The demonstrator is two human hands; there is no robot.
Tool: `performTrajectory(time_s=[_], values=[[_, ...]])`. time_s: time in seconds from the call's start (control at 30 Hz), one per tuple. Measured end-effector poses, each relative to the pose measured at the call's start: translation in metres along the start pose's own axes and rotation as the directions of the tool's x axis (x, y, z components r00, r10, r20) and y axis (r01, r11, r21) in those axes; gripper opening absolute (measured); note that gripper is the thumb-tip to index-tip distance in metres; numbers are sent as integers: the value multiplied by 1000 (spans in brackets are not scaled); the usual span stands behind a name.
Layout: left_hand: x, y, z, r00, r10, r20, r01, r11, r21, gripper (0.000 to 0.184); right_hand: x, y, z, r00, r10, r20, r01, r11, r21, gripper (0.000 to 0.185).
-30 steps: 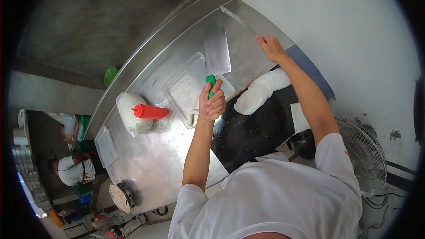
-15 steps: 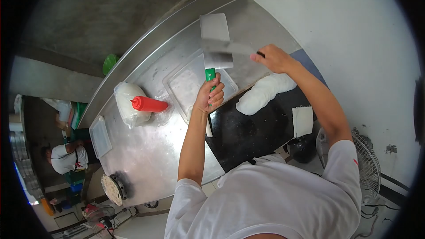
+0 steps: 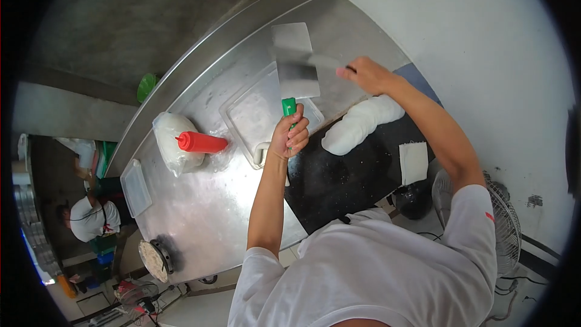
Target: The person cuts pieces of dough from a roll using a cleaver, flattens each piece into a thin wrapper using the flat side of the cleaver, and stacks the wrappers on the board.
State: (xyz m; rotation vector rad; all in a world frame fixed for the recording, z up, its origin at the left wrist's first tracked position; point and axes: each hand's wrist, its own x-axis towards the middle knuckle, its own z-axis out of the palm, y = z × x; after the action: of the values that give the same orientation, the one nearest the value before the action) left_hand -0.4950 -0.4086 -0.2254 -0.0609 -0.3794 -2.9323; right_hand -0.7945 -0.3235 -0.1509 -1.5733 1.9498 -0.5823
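Observation:
My left hand (image 3: 290, 131) is wrapped round the green handle of a cleaver (image 3: 295, 48), its wide steel blade pointing away from me above the counter. My right hand (image 3: 367, 75) is closed on a dark-handled knife (image 3: 325, 62); its blade is smeared by motion and reaches left to the cleaver's blade. Whether the two blades touch I cannot tell. Overlapping round white dough sheets (image 3: 357, 126) lie on the black board, below my right hand. Behind the left hand is a shallow clear plastic tray (image 3: 245, 115), with a white dough strip (image 3: 260, 153) by its near edge.
A red squeeze bottle (image 3: 203, 142) lies against a white-filled plastic bag (image 3: 175, 139) on the steel counter (image 3: 206, 218). A folded white cloth (image 3: 413, 163) is at the right of the black board (image 3: 327, 188). A clear lid (image 3: 136, 188) lies left. Another person (image 3: 94, 215) is farther off.
The cleaver has shifted slightly down and right with my left hand. My right hand has moved a little left and up, drawing the knife along with it.

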Motion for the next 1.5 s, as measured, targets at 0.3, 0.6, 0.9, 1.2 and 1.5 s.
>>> performTrajectory(time_s=[0.3, 0.6, 0.9, 1.2, 1.5], values=[[-2, -5, 4, 995, -41, -86, 46, 997, 58, 15, -10, -10, 9, 991, -107, 85, 116, 986, -117, 76], [-24, -13, -6, 999, -48, 21, 48, 999, 0, 18, 34, 87, -52, 891, 378, -252, -369, 926, 83, 93], [-9, -18, 15, 726, 652, -219, 298, -11, 955, 35, -31, 153, 12, 780, 489, -389, -496, 864, 93, 82], [35, -44, 2, 648, 761, -37, 659, -536, 527, 36, -79, 21, 70, 951, 97, -293, -93, 995, 28, 58], [21, -45, 1, 646, 762, 42, 694, -610, 382, 38, -41, -7, 15, 993, 113, -14, -113, 961, -251, 72]])
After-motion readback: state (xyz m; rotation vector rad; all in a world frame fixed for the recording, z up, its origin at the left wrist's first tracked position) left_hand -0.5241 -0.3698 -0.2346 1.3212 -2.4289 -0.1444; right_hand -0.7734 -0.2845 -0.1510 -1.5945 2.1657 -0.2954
